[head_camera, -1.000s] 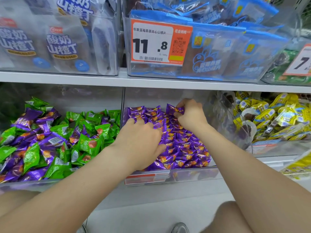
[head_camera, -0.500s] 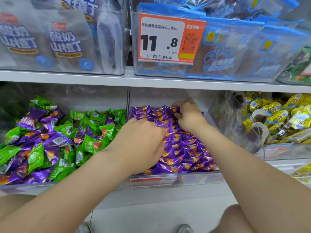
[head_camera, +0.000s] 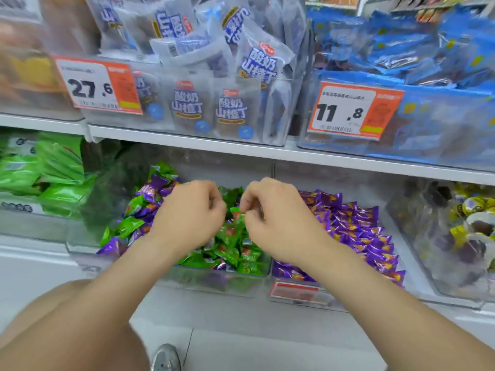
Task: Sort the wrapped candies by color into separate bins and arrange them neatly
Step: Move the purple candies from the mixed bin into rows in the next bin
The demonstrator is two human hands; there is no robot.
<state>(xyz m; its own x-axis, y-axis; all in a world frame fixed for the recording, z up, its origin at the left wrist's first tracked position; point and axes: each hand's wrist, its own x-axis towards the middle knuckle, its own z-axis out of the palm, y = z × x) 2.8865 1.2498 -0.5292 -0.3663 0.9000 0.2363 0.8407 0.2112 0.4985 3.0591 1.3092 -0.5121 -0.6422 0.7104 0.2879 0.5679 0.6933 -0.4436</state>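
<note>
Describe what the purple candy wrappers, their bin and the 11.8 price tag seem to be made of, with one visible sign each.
Purple candy wrappers: glossy foil-like plastic film, bright glints and creases. Bin: clear rigid plastic; candies show through its walls. Price tag: matte printed paper or card, probably; blur leaves it open.

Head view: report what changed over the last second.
Both hands left the purple candies and moved left to the mixed bin. The right hand now appears to pinch a green candy. The left hand is beside it, fingers curled, hold unclear. The view swung left too. Unchanged: purple candies in rows, mixed bin unsorted, yellow candies at right.
</note>
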